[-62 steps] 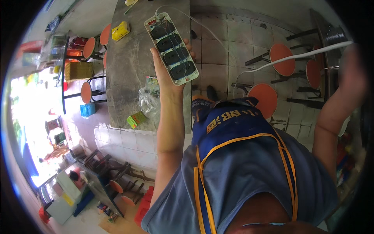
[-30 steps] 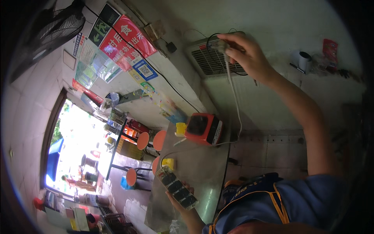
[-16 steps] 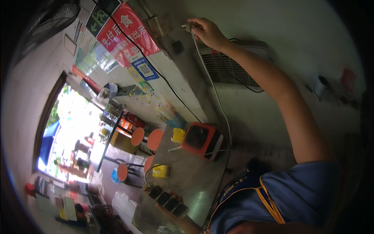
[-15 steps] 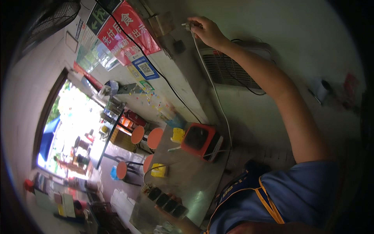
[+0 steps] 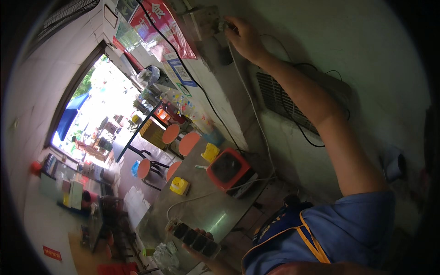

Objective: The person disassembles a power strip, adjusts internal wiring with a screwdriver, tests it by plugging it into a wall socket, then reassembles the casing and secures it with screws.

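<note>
Stretched up along the wall, my right hand (image 5: 245,40) is closed around a plug (image 5: 223,26), close beside a socket box (image 5: 201,23) on the wall corner. Whether its pins touch the socket I cannot tell. A pale cord (image 5: 251,98) hangs from the plug down toward the table. Low in the view, my left hand (image 5: 201,251) grips a power strip (image 5: 196,239) with several dark square sections in a clear case, over the near end of the metal table (image 5: 188,215). A pale cord leaves its far end and crosses the tabletop.
On the table stand a red-and-black appliance (image 5: 231,169) and two yellow packs (image 5: 179,185). A louvred unit (image 5: 284,98) with black cables is mounted on the wall under my right arm. Orange round stools (image 5: 189,143) stand beyond the table, and a clear plastic bag (image 5: 166,256) lies by its near edge.
My right hand has brought the plug closer to the wall socket box. The view has shifted and turned. My left hand still holds the power strip.
</note>
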A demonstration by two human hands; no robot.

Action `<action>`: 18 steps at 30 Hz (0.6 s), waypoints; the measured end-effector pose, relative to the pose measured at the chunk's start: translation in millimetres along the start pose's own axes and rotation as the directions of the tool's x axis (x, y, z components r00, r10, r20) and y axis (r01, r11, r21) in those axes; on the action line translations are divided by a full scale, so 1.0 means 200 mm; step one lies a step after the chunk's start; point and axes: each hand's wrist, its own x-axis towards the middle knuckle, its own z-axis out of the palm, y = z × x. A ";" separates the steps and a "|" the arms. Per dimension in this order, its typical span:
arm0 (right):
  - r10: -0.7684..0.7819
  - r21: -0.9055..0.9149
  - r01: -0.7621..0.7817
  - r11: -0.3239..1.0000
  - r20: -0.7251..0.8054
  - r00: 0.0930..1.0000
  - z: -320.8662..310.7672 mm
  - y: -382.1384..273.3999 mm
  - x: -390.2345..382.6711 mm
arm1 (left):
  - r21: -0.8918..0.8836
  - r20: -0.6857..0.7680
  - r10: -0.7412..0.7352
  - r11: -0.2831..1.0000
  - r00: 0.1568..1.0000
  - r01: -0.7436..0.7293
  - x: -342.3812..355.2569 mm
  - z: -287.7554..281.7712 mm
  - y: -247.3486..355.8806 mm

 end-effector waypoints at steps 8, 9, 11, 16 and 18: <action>-0.052 -0.043 0.055 0.998 0.067 0.996 -0.02 0.10 0.04 | 0.042 -0.055 -0.020 0.999 0.998 0.023 -0.10 -0.19 0.06; -0.088 -0.063 0.092 0.994 0.073 0.993 -0.03 0.08 0.04 | 0.037 -0.055 -0.022 0.999 0.998 0.024 -0.11 -0.22 0.08; -0.158 -0.102 0.167 0.981 0.088 0.983 -0.05 0.04 0.05 | 0.025 -0.055 -0.026 0.999 0.998 0.027 -0.14 -0.27 0.10; -0.110 -0.171 0.127 0.977 0.109 0.988 -0.08 0.01 0.05 | -0.043 -0.073 -0.044 0.998 0.996 0.041 -0.15 -0.30 0.07; -0.095 -0.177 0.121 0.977 0.148 0.984 -0.08 0.02 0.06 | -0.016 -0.079 -0.041 0.999 0.996 0.040 -0.15 -0.34 0.07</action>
